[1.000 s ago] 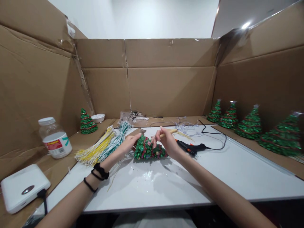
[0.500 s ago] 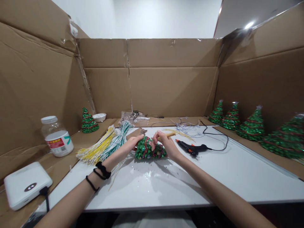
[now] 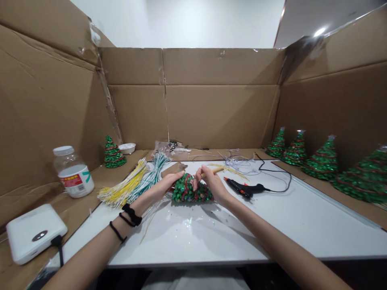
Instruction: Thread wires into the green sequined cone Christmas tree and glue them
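Observation:
A green sequined Christmas tree (image 3: 191, 193) with red garland lies on its side over the white board. My left hand (image 3: 169, 181) is closed on its left end, thumb along the top. Over the tree's right part, my right hand (image 3: 210, 182) is closed around a tool with a light wooden handle (image 3: 217, 170). The handle points up and to the right; its working end is hidden by my fingers and the tree. Closest to the right hand lies a black glue gun (image 3: 244, 188) with an orange tip, its cable running to the back.
Bundles of yellow-white ties (image 3: 125, 187) and green-white ties (image 3: 154, 169) lie left. A plastic jar (image 3: 74, 173), white box (image 3: 38, 233), small bowl (image 3: 127, 148) and another tree (image 3: 113, 153) stand beyond. Several finished trees (image 3: 322, 159) line the right. Cardboard walls (image 3: 220, 117) enclose the board (image 3: 302, 225).
The view has shifted very slightly. Both hands keep their hold on the tree and the wooden-handled tool, with barely any visible movement.

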A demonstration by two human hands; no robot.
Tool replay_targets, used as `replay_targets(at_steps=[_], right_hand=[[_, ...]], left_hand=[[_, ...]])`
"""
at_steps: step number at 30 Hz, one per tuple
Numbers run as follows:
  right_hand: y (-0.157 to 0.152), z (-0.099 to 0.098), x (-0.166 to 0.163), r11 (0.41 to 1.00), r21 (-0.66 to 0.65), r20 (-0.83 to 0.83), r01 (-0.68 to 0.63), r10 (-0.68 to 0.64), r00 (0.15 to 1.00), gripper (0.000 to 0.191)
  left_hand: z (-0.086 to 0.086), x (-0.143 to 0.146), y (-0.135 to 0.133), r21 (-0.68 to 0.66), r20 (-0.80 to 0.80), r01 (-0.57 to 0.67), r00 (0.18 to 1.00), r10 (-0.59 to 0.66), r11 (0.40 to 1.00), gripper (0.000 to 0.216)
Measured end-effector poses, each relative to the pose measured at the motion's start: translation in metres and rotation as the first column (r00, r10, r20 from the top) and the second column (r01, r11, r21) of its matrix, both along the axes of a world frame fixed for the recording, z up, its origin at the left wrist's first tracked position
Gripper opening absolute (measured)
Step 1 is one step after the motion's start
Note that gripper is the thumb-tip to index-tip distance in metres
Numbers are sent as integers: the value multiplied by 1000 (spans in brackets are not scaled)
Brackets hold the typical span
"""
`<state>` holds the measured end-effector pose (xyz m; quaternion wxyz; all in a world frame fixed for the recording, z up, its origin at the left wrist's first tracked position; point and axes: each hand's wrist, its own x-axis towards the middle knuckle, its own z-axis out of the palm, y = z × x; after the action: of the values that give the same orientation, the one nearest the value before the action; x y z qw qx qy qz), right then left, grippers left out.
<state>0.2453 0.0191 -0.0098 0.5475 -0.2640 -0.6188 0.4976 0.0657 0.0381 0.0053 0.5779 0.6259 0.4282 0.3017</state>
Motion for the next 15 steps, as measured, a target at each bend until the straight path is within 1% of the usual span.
replay_targets(at_steps=[5, 8, 11, 13, 15], right_hand=[[-2, -2, -2, 997, -71, -48, 10, -13, 999, 37], [-4, -1, -3, 989, -151, -58, 2, -11, 998, 33], [-6, 1, -4, 983, -181, -66, -24, 13, 998, 30], [-6, 2, -4, 984, -166, -71, -60, 49, 996, 29], [-7, 3, -3, 983, -146, -93, -112, 99, 991, 27]], left_hand=[[-2, 0, 2, 1, 8, 7, 1000, -7, 1000, 46], [-8, 1, 6, -6, 78, 21, 997, -20, 1000, 46], [-18, 2, 11, 21, 151, -39, 988, 35, 999, 48], [-24, 2, 13, 59, 186, -99, 979, 86, 993, 50], [-27, 4, 14, 87, 202, -133, 973, 113, 987, 53]])
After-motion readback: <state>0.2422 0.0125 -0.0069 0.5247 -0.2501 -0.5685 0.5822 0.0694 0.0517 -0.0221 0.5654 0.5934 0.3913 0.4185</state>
